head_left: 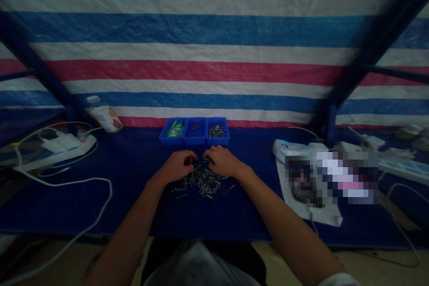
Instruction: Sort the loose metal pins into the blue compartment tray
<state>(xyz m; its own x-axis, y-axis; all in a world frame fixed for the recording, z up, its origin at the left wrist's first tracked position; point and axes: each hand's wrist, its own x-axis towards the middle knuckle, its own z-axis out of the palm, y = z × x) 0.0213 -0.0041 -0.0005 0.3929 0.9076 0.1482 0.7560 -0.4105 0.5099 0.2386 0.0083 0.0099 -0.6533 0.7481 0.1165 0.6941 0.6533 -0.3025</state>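
Note:
A loose pile of small metal screws or nails (204, 184) lies on the blue table, too small to name exactly. At its upper left edge is my left hand (179, 165), its fingers curled and touching the pile. My right hand (221, 161) rests at the upper right edge, fingers bent inward toward the left ones. Whether either hand pinches a piece is too small to tell. Behind the hands stand three joined blue trays: the left one (173, 142) holds green and white material, the middle one (195, 141) a few metal pieces, the right one (217, 141) many.
A bottle (106, 118) stands at the back left. Power strips (58, 152) with white cables lie at both sides. On the right, a white sheet (330, 219) carries partly blurred items. Blue metal posts and a striped tarp rise behind the table (134, 205).

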